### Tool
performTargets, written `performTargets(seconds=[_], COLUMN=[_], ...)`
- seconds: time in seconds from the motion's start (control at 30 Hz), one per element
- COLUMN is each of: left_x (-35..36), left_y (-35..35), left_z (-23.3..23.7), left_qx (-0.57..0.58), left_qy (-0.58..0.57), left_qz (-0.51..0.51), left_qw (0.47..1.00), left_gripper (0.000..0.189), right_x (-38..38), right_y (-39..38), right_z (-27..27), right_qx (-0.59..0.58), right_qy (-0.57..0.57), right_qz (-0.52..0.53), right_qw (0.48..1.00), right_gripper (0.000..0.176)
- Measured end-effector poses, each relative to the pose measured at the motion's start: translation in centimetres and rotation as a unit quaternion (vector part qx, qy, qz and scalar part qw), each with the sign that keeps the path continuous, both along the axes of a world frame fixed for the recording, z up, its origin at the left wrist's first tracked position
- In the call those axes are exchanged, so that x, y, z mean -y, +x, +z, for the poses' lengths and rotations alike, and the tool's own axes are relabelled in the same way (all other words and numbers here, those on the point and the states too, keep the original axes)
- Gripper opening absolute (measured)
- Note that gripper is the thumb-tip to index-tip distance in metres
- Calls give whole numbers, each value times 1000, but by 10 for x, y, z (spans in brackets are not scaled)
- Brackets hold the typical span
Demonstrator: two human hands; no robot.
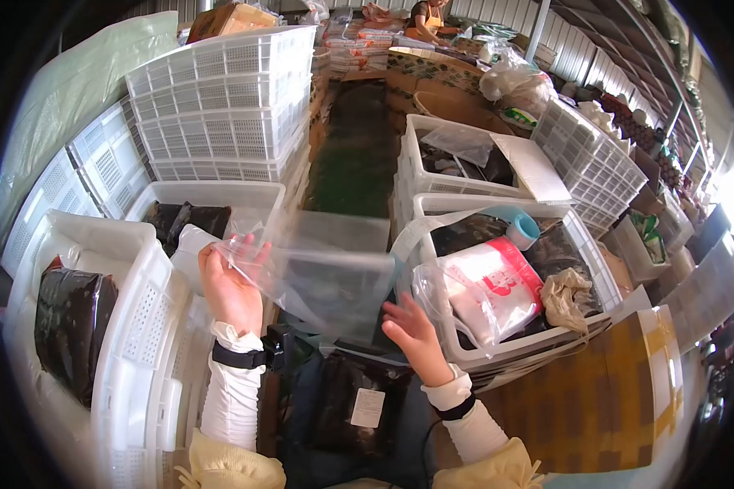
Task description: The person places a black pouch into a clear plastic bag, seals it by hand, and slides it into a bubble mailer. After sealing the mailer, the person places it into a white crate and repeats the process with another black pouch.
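Note:
My left hand (235, 281) is closed on one end of a clear plastic bag (334, 281), which stretches out to the right in front of me, slightly blurred. My right hand (416, 336) is just below and beside the bag's right end, fingers apart. Below, between my forearms, lies a dark filled bag (359, 399) with a white label (368, 407). To the right of my right hand, a white crate (457, 355) holds a red-and-white plastic pack (497, 285), a roll of light blue tape (523, 231) and a crumpled beige cloth (568, 299).
White crates (220, 106) are stacked at the left. A nearer crate (126, 232) holds a dark filled bag (75, 326). Another crate (465, 187) stands back right, and taped cardboard (579, 391) lies front right. A person (426, 23) is at the far end.

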State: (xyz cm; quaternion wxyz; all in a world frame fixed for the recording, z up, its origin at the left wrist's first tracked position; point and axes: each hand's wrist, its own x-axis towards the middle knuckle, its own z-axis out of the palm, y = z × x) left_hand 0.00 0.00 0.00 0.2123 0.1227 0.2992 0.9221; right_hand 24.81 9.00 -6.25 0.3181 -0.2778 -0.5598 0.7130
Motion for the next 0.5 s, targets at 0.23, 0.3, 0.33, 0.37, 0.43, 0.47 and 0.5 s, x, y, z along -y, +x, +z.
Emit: performTargets(seconds=[0.23, 0.3, 0.33, 0.37, 0.43, 0.47, 0.5], left_x=[-3, -3, -4, -4, -9, -12, -14], left_y=[-14, -17, -19, -19, -20, -22, -24], left_z=[-5, -4, -3, -2, 0, 1, 3], left_qx=[104, 110, 111, 113, 111, 109, 133], left_qy=[49, 82, 103, 122, 123, 125, 122], left_qz=[-79, -133, -159, -184, -164, -154, -142], left_qw=[990, 982, 976, 969, 972, 974, 973], left_gripper=[24, 24, 25, 27, 27, 27, 27], right_x=[-6, -18, -21, -24, -24, -24, -24], right_y=[-27, -40, -44, -47, -49, -51, -52], right_z=[-30, -41, -41, -40, -41, -41, -42], right_qx=[106, 85, 61, 38, -11, -38, -64], right_qy=[3, -23, -55, -89, -150, -176, -203], right_qz=[1, -31, 6, 44, 79, 76, 73], right_qw=[994, 996, 997, 994, 985, 981, 974], right_gripper=[108, 106, 99, 92, 71, 57, 43])
